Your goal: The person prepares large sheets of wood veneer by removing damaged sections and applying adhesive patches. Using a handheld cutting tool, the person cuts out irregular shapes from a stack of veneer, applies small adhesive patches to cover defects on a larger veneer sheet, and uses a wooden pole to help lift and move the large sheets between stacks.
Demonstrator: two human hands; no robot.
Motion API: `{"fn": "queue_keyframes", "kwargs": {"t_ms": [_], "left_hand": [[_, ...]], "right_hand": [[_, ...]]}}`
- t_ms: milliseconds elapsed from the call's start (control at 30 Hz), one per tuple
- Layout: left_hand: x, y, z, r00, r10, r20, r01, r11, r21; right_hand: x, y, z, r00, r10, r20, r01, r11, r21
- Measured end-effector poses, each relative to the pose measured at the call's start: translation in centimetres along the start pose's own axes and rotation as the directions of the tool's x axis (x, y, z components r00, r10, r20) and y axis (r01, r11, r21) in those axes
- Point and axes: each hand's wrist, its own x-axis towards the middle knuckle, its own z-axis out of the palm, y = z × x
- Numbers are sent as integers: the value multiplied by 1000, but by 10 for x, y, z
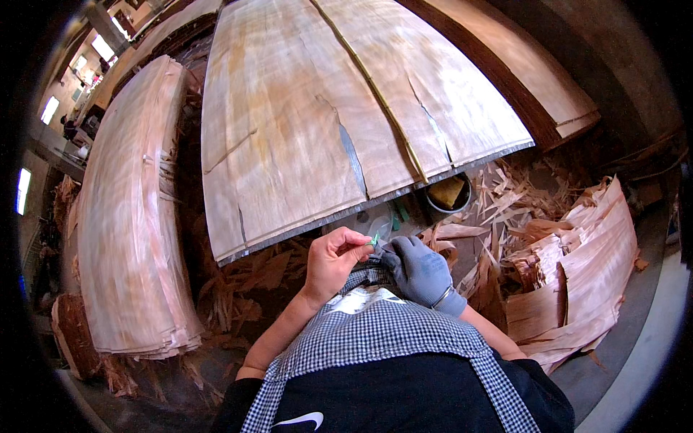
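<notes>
Close in front of my apron (pixel 404 328), both hands meet near the edge of a large stack of wood veneer sheets (pixel 274 108). My bare left hand (pixel 333 261) is closed, pinching a small green strip (pixel 373 241) between thumb and forefinger. My right hand (pixel 422 270) wears a grey glove. Its fingers are curled together beside the green strip, at the top of the checked apron; what they hold, if anything, is hidden. Something clear like thin plastic (pixel 379 222) shows just beyond the fingertips.
A long thin stick (pixel 368 83) lies along the veneer, which has several splits. A dark bucket (pixel 469 196) with a yellowish piece inside stands under its edge. Another veneer stack (pixel 126 216) is at left. Torn veneer (pixel 585 267) and scraps (pixel 498 206) lie at right.
</notes>
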Motion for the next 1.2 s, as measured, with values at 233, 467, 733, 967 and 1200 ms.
{"fn": "queue_keyframes", "kwargs": {"t_ms": [233,467,733,967,1200], "left_hand": [[1,-2,0,999,-35,2,35,990,-139],[-16,11,-4,996,-82,20,84,943,-323],[-12,2,8,981,-179,76,194,887,-419],[-13,11,14,1000,-10,16,8,994,111],[-12,24,12,988,104,114,-137,928,347]], "right_hand": [[1,2,-2,1000,-14,-22,11,990,-137],[-11,36,-9,972,208,-110,-210,978,-13],[8,-4,-7,977,128,169,-209,442,873],[5,3,-1,996,85,29,-74,597,799],[5,3,-3,997,31,66,-69,675,735]]}}
